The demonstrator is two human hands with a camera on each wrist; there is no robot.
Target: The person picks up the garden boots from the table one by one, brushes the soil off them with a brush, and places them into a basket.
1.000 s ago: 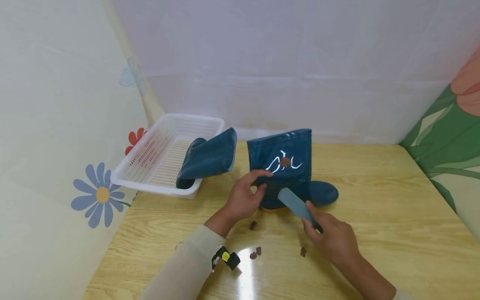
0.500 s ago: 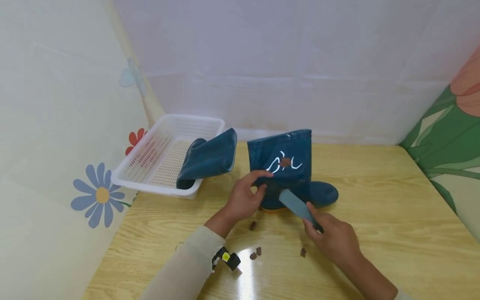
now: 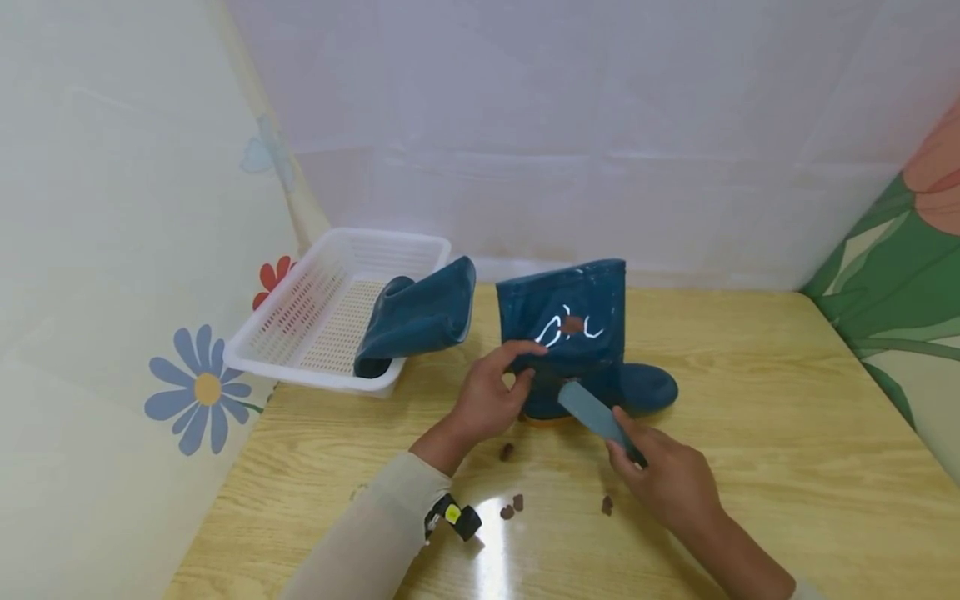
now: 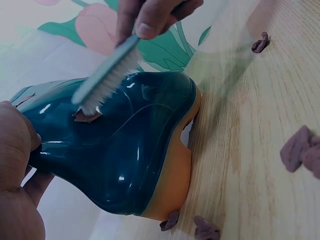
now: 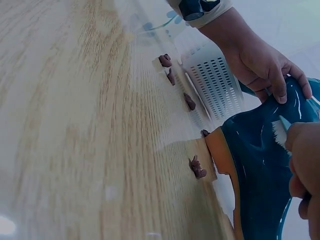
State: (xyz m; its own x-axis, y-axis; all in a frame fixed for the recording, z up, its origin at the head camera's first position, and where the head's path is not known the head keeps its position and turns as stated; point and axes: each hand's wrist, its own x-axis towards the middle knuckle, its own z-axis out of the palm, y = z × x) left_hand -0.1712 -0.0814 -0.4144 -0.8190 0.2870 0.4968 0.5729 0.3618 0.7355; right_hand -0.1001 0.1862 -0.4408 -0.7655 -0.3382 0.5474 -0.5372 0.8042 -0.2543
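Observation:
A dark teal rubber boot [image 3: 558,292] with an orange sole stands on the table, toe to the right. My left hand [image 3: 487,400] grips the back of its shaft between thumb and fingers. In my right hand [image 3: 667,475] I hold a blue-green scrub brush [image 3: 592,408] by its handle. Its white bristles [image 4: 107,92] touch the boot beside a brown smear [image 4: 86,117] near the ankle. Higher on the shaft sits another brown patch [image 3: 572,325]. The brush's handle end is hidden in my right hand.
A second teal boot [image 3: 416,312] leans out over the rim of a white perforated basket [image 3: 300,382] at the left. Several brown lumps lie in front of the boot, among them one lump [image 3: 507,451] near my left hand and another lump [image 3: 607,505] near my right.
The brush head has shifted very slightly down on the boot. Both hands keep their hold, and the boot stays in place.

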